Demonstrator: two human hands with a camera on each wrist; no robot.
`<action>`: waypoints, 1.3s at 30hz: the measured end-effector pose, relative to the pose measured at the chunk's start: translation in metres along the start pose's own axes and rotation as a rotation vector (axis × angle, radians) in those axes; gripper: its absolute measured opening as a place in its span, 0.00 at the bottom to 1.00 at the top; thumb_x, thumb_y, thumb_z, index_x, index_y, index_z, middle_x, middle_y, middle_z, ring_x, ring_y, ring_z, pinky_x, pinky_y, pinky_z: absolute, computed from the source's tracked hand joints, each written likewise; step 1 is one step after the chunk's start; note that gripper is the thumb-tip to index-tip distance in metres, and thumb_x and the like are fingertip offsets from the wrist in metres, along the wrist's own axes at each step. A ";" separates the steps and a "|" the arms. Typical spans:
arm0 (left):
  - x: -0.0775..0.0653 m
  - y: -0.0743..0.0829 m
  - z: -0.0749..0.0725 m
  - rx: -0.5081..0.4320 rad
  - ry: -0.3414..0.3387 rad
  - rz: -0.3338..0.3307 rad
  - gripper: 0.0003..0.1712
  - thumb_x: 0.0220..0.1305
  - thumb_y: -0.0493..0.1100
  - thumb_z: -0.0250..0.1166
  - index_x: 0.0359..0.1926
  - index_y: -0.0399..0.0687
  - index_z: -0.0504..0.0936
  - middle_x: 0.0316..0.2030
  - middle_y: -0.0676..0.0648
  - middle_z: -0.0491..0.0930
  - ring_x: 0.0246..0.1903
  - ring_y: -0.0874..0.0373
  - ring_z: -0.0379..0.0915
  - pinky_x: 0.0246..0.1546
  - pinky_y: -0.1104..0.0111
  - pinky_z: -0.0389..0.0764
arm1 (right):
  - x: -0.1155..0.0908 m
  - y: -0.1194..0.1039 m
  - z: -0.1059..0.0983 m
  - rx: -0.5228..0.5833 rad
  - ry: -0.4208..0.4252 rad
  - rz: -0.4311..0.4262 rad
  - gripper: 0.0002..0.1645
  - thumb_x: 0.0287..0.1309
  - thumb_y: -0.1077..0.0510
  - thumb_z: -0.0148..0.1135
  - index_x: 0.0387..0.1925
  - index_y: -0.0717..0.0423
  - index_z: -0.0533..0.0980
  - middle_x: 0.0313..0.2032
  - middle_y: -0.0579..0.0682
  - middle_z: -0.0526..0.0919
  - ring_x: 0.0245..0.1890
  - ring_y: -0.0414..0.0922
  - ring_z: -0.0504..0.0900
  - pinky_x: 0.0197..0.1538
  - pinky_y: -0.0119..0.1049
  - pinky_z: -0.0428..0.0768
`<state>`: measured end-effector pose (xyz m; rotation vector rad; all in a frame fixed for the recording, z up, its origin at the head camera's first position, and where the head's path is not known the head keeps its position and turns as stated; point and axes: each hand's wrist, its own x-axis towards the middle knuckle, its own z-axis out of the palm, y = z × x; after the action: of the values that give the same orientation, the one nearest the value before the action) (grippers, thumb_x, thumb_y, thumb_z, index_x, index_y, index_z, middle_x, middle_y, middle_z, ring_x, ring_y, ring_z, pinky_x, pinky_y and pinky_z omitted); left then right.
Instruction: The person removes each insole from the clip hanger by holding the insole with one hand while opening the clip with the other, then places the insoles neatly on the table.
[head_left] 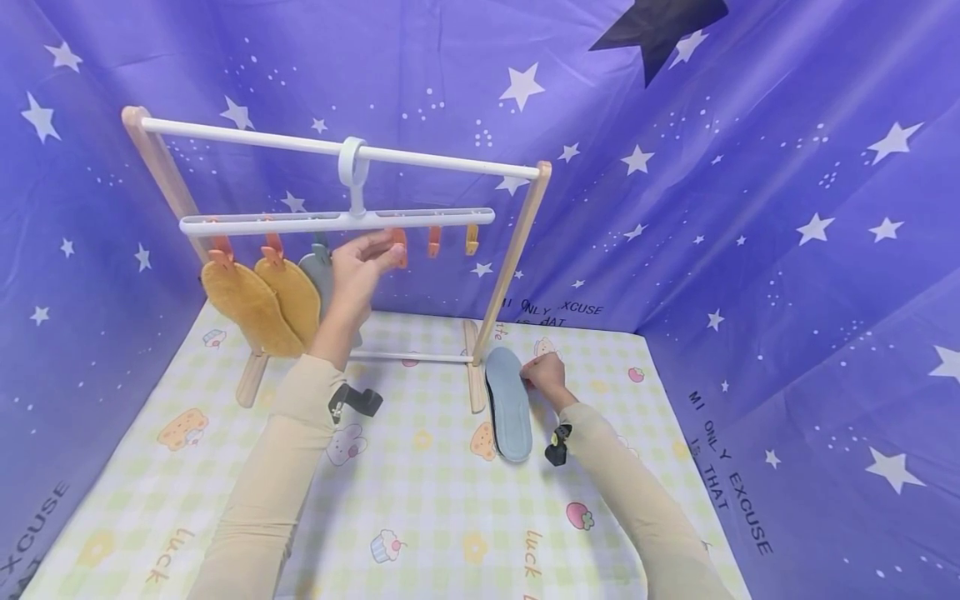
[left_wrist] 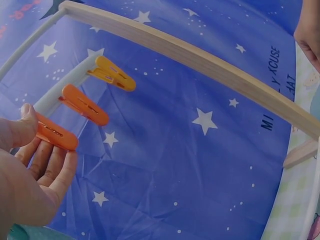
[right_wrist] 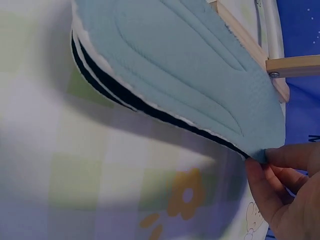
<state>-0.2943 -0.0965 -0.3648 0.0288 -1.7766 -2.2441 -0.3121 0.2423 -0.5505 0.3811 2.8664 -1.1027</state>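
My left hand (head_left: pixel 357 271) is raised to the white hanger (head_left: pixel 427 218) and pinches an orange clip (left_wrist: pixel 56 134) between thumb and fingers. Beside it on the hanger are another orange clip (left_wrist: pixel 85 105) and a yellow clip (left_wrist: pixel 115 74), both with nothing in them. Down at the right, my right hand (head_left: pixel 546 377) pinches the edge of a light blue insole (head_left: pixel 509 404) near one end. In the right wrist view, the insole (right_wrist: pixel 175 65) is tilted, with its dark underside edge showing. Two mustard insoles (head_left: pixel 247 304) and a grey-blue insole (head_left: pixel 318 271), partly hidden by my left hand, hang from clips.
A rack with wooden side posts (head_left: pixel 513 258) and a white top bar (head_left: pixel 450 161) carries the hanger by its hook (head_left: pixel 352 167). It stands on a checked tablecloth (head_left: pixel 427 483). Purple star-printed curtains (head_left: pixel 750 233) enclose the table at the back and sides.
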 end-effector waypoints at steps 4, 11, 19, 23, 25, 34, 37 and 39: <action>0.000 0.000 -0.001 0.006 -0.005 0.004 0.23 0.63 0.30 0.69 0.58 0.26 0.79 0.31 0.64 0.83 0.37 0.69 0.82 0.50 0.72 0.86 | -0.002 -0.003 0.001 -0.036 0.021 -0.002 0.06 0.48 0.68 0.68 0.29 0.68 0.87 0.26 0.60 0.90 0.14 0.39 0.81 0.30 0.34 0.86; -0.001 0.000 -0.002 0.022 -0.007 0.015 0.22 0.64 0.30 0.69 0.58 0.26 0.78 0.29 0.66 0.83 0.35 0.70 0.82 0.52 0.72 0.85 | -0.004 -0.007 0.003 -0.031 0.024 0.015 0.06 0.48 0.68 0.69 0.30 0.68 0.87 0.28 0.61 0.90 0.15 0.41 0.83 0.33 0.37 0.88; -0.001 -0.001 -0.003 0.016 -0.013 0.034 0.22 0.65 0.30 0.67 0.58 0.25 0.78 0.30 0.67 0.83 0.36 0.70 0.81 0.54 0.71 0.84 | -0.004 -0.009 0.004 -0.026 0.025 0.018 0.06 0.48 0.68 0.68 0.30 0.69 0.86 0.26 0.62 0.89 0.18 0.47 0.87 0.34 0.39 0.88; -0.001 -0.001 -0.003 0.016 -0.019 0.041 0.22 0.65 0.30 0.68 0.58 0.26 0.78 0.34 0.63 0.85 0.38 0.70 0.82 0.58 0.69 0.83 | -0.004 -0.010 0.004 -0.037 0.030 0.015 0.07 0.47 0.67 0.68 0.29 0.68 0.86 0.26 0.61 0.89 0.23 0.52 0.89 0.37 0.42 0.89; -0.001 -0.001 -0.003 0.020 -0.023 0.041 0.22 0.66 0.30 0.67 0.59 0.27 0.78 0.38 0.57 0.87 0.39 0.69 0.82 0.59 0.68 0.82 | -0.004 -0.010 0.004 -0.040 0.034 0.017 0.07 0.46 0.67 0.68 0.30 0.68 0.87 0.26 0.61 0.89 0.25 0.54 0.90 0.40 0.44 0.89; -0.004 -0.001 0.003 0.024 -0.051 0.038 0.23 0.68 0.30 0.65 0.62 0.28 0.76 0.60 0.28 0.78 0.39 0.71 0.81 0.56 0.71 0.83 | -0.008 -0.011 0.000 -0.046 0.047 0.048 0.08 0.44 0.66 0.69 0.29 0.68 0.87 0.24 0.60 0.89 0.18 0.47 0.86 0.48 0.49 0.88; -0.005 -0.002 0.005 0.011 -0.066 0.052 0.23 0.68 0.30 0.65 0.62 0.27 0.75 0.60 0.28 0.78 0.39 0.71 0.82 0.54 0.71 0.84 | -0.009 -0.010 -0.003 -0.038 0.043 0.052 0.08 0.44 0.66 0.70 0.29 0.69 0.86 0.22 0.60 0.88 0.16 0.44 0.83 0.45 0.48 0.88; -0.005 -0.003 0.006 0.004 -0.071 0.059 0.23 0.68 0.31 0.65 0.62 0.27 0.75 0.60 0.28 0.78 0.39 0.70 0.82 0.53 0.72 0.84 | -0.010 -0.010 -0.004 -0.026 0.037 0.057 0.09 0.44 0.67 0.70 0.30 0.69 0.86 0.23 0.60 0.88 0.17 0.45 0.85 0.43 0.46 0.89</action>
<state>-0.2911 -0.0890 -0.3667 -0.1031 -1.7937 -2.2259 -0.3050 0.2360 -0.5397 0.4841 2.8788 -1.0587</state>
